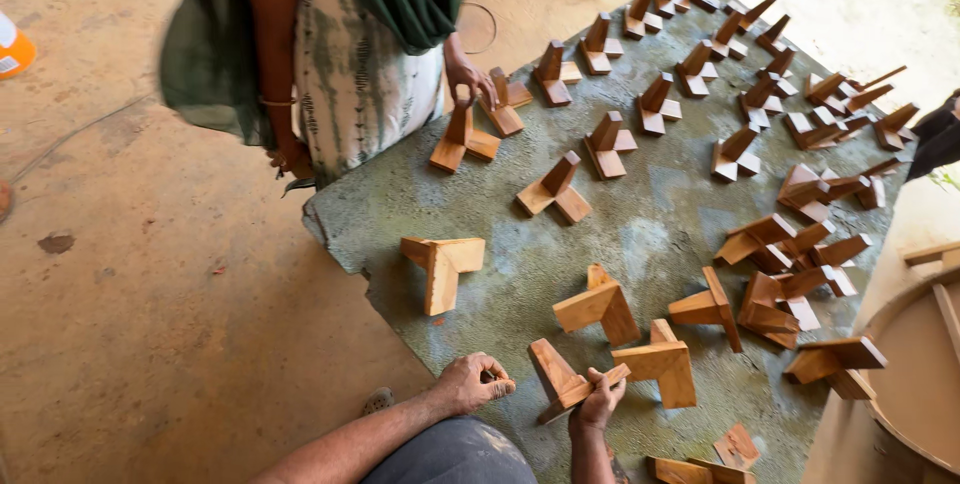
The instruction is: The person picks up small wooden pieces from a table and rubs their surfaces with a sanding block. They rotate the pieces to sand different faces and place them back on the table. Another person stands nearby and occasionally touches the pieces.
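While the right hand (598,402) grips it, brown wooden bracket (560,379) tilts.

Bare mat (480,209) strip open left of centre; wooden brackets (790,194) crowd right side; co-worker's hand (468,76) blocks far edge.
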Action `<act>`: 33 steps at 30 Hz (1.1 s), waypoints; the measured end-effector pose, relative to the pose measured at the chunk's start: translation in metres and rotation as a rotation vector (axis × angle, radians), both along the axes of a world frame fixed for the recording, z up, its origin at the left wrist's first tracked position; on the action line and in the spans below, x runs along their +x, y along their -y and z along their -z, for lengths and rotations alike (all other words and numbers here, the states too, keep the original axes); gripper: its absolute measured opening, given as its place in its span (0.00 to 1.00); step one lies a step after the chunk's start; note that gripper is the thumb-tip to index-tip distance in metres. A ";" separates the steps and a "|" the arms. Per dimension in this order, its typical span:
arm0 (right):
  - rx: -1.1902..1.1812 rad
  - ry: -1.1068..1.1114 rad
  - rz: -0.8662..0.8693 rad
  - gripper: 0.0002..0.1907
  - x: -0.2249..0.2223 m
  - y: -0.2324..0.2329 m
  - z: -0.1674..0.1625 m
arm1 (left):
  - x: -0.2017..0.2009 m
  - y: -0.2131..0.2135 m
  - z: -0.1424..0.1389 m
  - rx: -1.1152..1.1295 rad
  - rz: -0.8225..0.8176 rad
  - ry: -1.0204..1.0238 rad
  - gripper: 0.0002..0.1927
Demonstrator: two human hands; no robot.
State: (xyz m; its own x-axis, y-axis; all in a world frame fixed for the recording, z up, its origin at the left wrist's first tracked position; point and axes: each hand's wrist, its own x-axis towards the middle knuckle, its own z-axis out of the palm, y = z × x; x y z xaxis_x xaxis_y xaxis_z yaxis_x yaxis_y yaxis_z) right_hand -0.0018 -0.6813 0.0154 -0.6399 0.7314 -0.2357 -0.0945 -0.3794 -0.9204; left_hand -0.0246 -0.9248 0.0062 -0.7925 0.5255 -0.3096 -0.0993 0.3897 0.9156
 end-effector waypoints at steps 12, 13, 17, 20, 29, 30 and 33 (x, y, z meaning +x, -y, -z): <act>0.463 0.749 0.063 0.61 -0.052 0.048 -0.004 | -0.011 0.083 0.002 0.004 -0.085 0.029 0.23; 0.463 0.814 0.057 0.62 -0.053 0.048 -0.004 | -0.011 0.087 0.003 -0.004 -0.097 0.061 0.23; 0.462 0.917 0.033 0.63 -0.055 0.049 -0.002 | -0.012 0.098 0.009 -0.030 -0.136 0.115 0.23; 0.511 0.916 0.048 0.62 -0.057 0.049 0.002 | -0.011 0.099 0.014 -0.006 -0.146 0.113 0.24; 0.493 0.986 0.085 0.60 -0.067 0.030 0.013 | -0.022 0.075 0.007 0.069 -0.256 0.094 0.23; 0.482 0.992 0.075 0.60 -0.069 0.025 0.014 | -0.025 0.074 0.004 0.067 -0.276 0.066 0.23; 0.403 1.010 0.042 0.60 -0.071 0.013 0.022 | -0.028 0.063 -0.006 0.039 -0.254 0.124 0.22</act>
